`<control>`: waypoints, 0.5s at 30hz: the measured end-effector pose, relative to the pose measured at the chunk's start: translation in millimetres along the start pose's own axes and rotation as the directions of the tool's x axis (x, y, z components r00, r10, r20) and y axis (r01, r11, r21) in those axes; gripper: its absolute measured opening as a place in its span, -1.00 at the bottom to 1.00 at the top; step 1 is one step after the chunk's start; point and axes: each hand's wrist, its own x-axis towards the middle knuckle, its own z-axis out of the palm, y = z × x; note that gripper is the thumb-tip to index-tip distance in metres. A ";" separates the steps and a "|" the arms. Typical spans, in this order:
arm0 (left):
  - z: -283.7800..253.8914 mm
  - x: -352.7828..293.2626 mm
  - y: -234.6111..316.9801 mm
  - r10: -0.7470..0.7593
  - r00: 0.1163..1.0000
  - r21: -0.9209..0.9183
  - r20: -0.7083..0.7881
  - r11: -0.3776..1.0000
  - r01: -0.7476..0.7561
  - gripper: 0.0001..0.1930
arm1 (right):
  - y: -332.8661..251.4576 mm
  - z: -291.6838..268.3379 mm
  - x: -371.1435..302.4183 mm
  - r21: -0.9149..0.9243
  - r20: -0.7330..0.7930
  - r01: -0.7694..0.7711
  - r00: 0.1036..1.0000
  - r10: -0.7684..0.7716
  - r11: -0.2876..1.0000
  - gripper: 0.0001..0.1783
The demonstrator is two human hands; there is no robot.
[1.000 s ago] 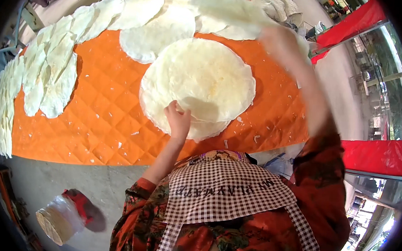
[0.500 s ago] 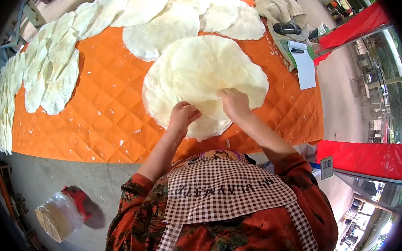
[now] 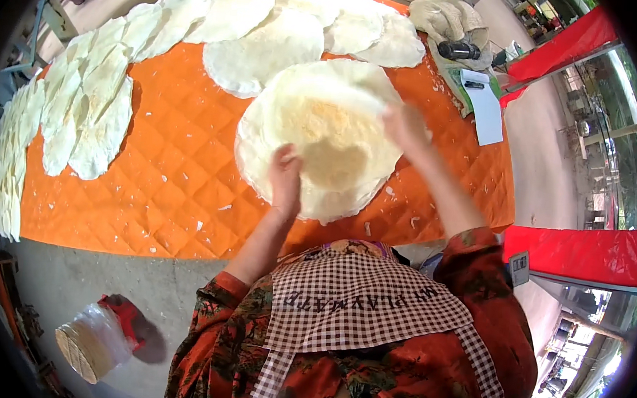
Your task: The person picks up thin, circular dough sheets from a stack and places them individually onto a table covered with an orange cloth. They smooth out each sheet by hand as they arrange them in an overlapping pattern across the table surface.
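In front of me lies a stack of thin, round, cream-white sheets [image 3: 264,126], like dried flatbread or rice sheets. Its middle is yellower and carries a dark shadow. My right hand [image 3: 408,129], smeared by motion, is over the stack's right side. Its fingers are closed at the edge of a thin round sheet [image 3: 367,100], a pale blur running left from the fingertips. Above the stack's near-left part hovers my left hand [image 3: 286,174], its fingers loosely curled and apart, with nothing visible in them.
More pale sheets [image 3: 262,53] overlap along the far and left edges of the orange quilted cover [image 3: 174,168]. At the far right are a white notepad [image 3: 487,122] with a pen, a dark cylinder [image 3: 457,50] and a crumpled cloth [image 3: 446,21]. A plastic-wrapped bundle [image 3: 97,342] is on the floor.
My right hand has moved up and right from the stack's middle, drawing a sheet's edge with it. The yellower middle of the stack now shows. My left hand has risen slightly.
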 end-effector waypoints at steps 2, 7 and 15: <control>-30.7 22.1 -9.8 0.358 0.893 0.374 -0.272 0.895 -0.244 -0.53 | -21.3 -64.2 13.8 0.001 -0.139 0.094 0.986 -0.093 0.996 -0.84; -39.0 34.7 8.8 0.019 0.990 0.235 -0.138 0.972 0.014 -0.54 | -56.3 -27.2 -34.3 0.059 -0.302 0.293 0.916 -0.263 0.954 -0.72; -34.3 23.0 1.8 -0.241 0.970 0.104 0.006 0.965 0.239 -0.69 | -43.7 107.5 -58.4 0.099 -0.029 0.255 0.967 -0.253 0.962 -0.85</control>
